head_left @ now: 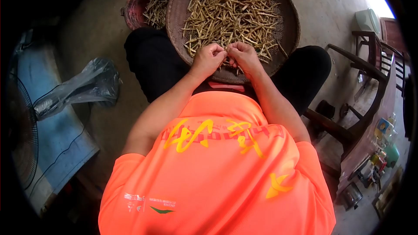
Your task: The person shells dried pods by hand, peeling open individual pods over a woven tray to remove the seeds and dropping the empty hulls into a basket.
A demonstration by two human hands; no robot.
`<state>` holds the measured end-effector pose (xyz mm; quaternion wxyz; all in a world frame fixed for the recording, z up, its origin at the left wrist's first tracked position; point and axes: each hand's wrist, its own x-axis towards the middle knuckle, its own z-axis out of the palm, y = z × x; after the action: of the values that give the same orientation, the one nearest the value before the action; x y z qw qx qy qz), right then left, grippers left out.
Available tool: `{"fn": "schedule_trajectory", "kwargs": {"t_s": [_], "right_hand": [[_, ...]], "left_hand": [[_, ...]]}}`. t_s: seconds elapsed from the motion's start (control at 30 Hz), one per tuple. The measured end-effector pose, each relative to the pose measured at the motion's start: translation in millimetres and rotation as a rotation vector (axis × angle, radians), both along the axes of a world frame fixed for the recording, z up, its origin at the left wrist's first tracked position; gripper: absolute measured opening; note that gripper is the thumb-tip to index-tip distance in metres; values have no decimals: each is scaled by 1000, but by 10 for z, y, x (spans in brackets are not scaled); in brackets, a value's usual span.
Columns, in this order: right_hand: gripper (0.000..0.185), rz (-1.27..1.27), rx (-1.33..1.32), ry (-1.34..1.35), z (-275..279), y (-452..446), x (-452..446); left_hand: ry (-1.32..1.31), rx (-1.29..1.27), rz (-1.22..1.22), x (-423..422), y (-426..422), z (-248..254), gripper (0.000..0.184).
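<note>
A wide round woven tray (176,26) rests by my knees, heaped with dry tan bean pods (235,11). Over its near edge my left hand (210,58) and my right hand (244,57) meet, with fingertips pinched close together. Both are closed on something small that I cannot make out. Below the fingers, the near rim of the tray shows. Behind it to the left, a red basin (133,6) holds more thin pods (156,11).
On the left are a blue table (65,148), a fan (21,135) and a plastic bag (93,82). A wooden chair (370,91), a pale bucket (368,20) and a table edge with bottles and a metal cup (352,194) stand on the right.
</note>
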<state>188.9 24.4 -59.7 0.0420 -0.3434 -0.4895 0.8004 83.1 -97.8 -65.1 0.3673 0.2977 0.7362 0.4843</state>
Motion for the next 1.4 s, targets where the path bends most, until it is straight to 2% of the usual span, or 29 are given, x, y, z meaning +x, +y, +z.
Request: {"fn": "schedule_trajectory", "kwargs": {"t_s": [0.17,0.23,0.27,0.33,0.73,0.97,1.03,1.23,1.4], "right_hand": [[9,-23,84,-27,1,-40,-18],[9,-28,73,-43,29,-50,-29],[9,-32,62,-60,39,-56,-32],[8,-39,28,-54,38,-63,-34],[9,-52,37,-3,-21,-96,-34],[10,-34,95,30,-29,-96,-32],[10,-33,108,20,-23,-101,-39],[9,-31,184,-23,83,-137,-71],[9,-21,285,-89,73,-136,-69]], "left_hand": [[66,-37,3,38,17,-42,9],[-177,64,65,35,24,-36,9],[-177,64,64,36,20,-31,9],[-424,65,115,37,17,46,12],[-873,87,97,21,-8,89,15],[-910,91,86,23,20,73,18],[-750,166,96,49,46,32,17],[-486,158,59,42,69,-14,14],[-414,90,60,56,77,-15,14]]}}
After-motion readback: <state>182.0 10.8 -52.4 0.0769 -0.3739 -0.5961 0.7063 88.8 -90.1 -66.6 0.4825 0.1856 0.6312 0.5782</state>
